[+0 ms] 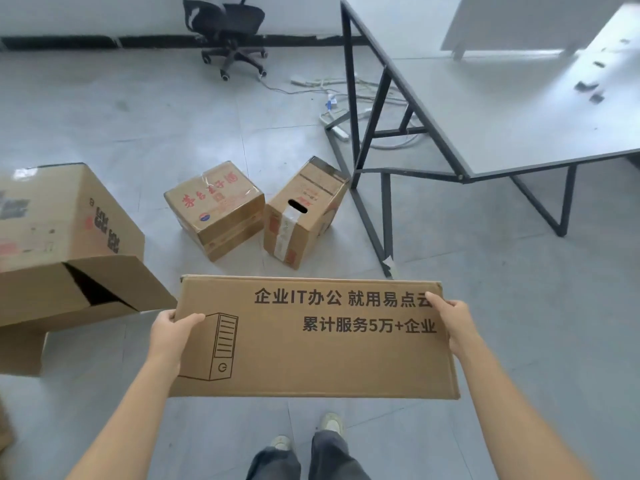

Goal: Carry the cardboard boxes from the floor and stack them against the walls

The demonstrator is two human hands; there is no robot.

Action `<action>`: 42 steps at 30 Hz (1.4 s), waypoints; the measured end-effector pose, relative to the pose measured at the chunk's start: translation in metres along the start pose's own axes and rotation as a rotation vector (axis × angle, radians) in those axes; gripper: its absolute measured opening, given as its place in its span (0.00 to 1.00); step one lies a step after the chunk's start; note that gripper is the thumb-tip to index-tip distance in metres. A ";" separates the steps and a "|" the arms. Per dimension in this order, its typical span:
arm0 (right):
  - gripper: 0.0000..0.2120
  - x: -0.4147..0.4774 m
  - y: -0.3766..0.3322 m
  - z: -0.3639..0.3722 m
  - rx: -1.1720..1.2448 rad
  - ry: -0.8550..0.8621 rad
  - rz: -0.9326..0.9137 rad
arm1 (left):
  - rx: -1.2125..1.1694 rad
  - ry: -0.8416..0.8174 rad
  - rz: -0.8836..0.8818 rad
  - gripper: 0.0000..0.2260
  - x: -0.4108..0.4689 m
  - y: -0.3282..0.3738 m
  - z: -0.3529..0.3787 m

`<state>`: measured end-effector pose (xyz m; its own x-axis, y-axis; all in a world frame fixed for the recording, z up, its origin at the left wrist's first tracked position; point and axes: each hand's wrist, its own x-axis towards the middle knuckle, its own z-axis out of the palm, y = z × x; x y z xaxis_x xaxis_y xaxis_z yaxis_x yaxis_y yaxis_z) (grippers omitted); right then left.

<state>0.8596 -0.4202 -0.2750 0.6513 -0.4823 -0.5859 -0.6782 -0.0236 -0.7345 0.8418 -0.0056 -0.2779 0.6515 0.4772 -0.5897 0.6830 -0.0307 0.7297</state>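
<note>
Both hands grip a printed cardboard box [311,341] above the floor [485,306]: left hand [171,336] clasps its left edge, right hand [453,323] its right. Beyond, two taped boxes [214,209] touch beside a table leg [386,216].

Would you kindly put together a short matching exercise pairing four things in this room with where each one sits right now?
Things:
1. flat printed box
2. office chair
3. power strip
4. large open box

Places:
A. on the floor under the table's near end
B. by the far wall
C. held in both hands
D. on the floor at far left

Pairs: 1-C, 2-B, 3-A, 4-D
</note>
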 end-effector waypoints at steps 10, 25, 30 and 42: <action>0.10 -0.116 0.083 -0.083 0.265 0.385 0.077 | 0.130 -0.311 0.174 0.19 -0.049 0.024 0.027; 0.15 -0.292 0.218 -0.187 0.618 0.793 0.184 | 0.447 -0.703 0.432 0.13 -0.183 0.038 0.132; 0.12 -0.354 0.262 -0.223 0.673 0.871 0.185 | 0.475 -0.778 0.508 0.12 -0.252 0.010 0.154; 0.09 -0.482 0.383 -0.306 0.723 1.079 0.222 | 0.519 -0.934 0.529 0.11 -0.400 -0.095 0.182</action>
<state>0.1813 -0.4646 -0.1692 -0.2753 -0.8748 -0.3986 -0.1815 0.4545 -0.8721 0.5762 -0.3539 -0.1746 0.7337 -0.5193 -0.4382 0.1691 -0.4850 0.8580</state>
